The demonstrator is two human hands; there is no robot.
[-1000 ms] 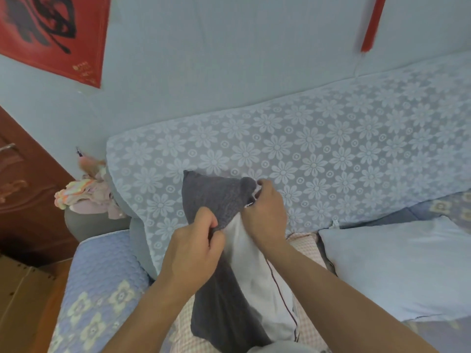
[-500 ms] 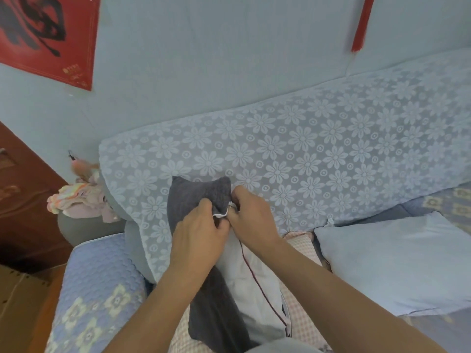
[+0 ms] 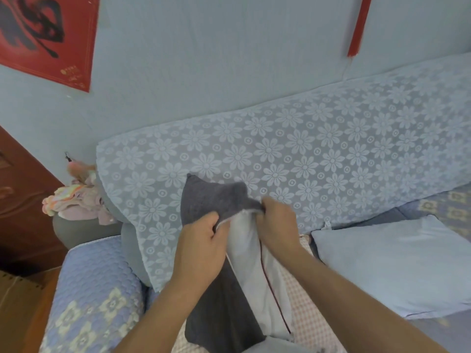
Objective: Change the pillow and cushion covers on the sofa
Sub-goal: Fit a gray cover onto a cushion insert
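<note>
A dark grey cushion cover (image 3: 211, 197) stands upright in front of the sofa back, with a white inner cushion (image 3: 251, 253) with a dark red seam showing in its opening. My left hand (image 3: 201, 247) grips the grey cover's open edge on the left. My right hand (image 3: 277, 225) grips the cover's edge at the upper right corner of the white cushion. A pale blue pillow (image 3: 397, 263) lies flat on the seat to the right.
The sofa back carries a white floral lace throw (image 3: 318, 154). A quilted blue armrest cover (image 3: 96, 289) is at the left, with a bundle of pink clothes (image 3: 74, 202) behind it. A pink checked cloth (image 3: 311, 314) lies on the seat. A brown wooden door is far left.
My hands were close together at the cover's top; now they have moved apart, spreading the grey cover's opening wider over the white cushion.
</note>
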